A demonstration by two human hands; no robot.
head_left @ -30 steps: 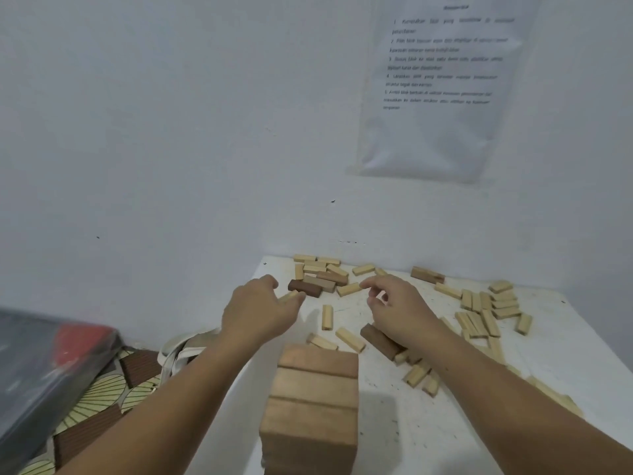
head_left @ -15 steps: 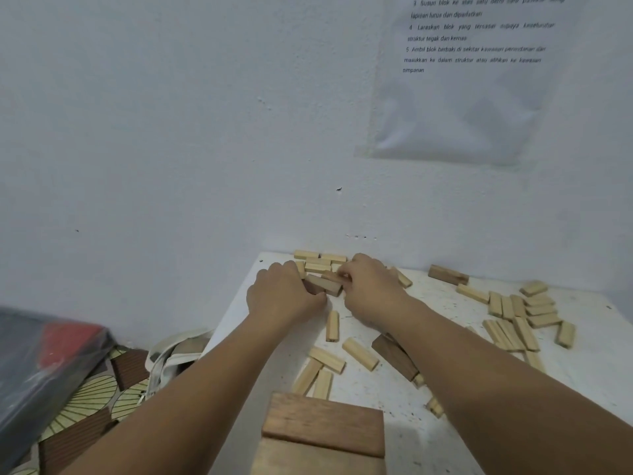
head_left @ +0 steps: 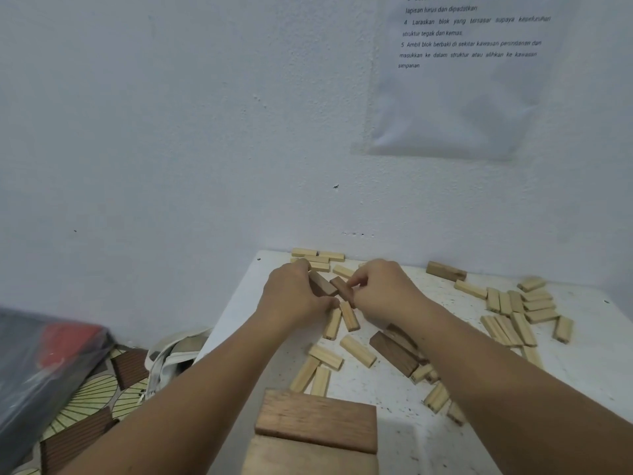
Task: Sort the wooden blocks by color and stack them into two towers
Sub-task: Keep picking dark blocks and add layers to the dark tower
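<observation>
Checking in from the remote feed. Both hands are up at the far side of the desk (head_left: pixel 582 365), close together and nearly touching. The left grip (head_left: pixel 294 296) is curled round a dark brown block (head_left: pixel 322 284), holding it tilted just off the surface. The right grip (head_left: pixel 383 293) pinches a second dark block (head_left: pixel 342 289) between thumb and fingertips, right beside the first one, and the two blocks look like they touch at their near ends.

The dark tower (head_left: pixel 317 419) stands at the near edge of the desk, right under the camera, so I only see its top layers. Another dark block (head_left: pixel 394 353) lies flat by the right forearm, partly tucked under it.

Light blocks are everywhere. A small bunch (head_left: pixel 318 258) sits against the wall behind the hands, a few loose ones (head_left: pixel 329 358) lie between the hands and the tower, and a bigger scatter (head_left: pixel 513 317) is off to the right. I can't see a light tower anywhere.

A printed sheet (head_left: pixel 462 80) hangs on the wall, and a white bag (head_left: pixel 171 351) sits on the floor left of the desk.
</observation>
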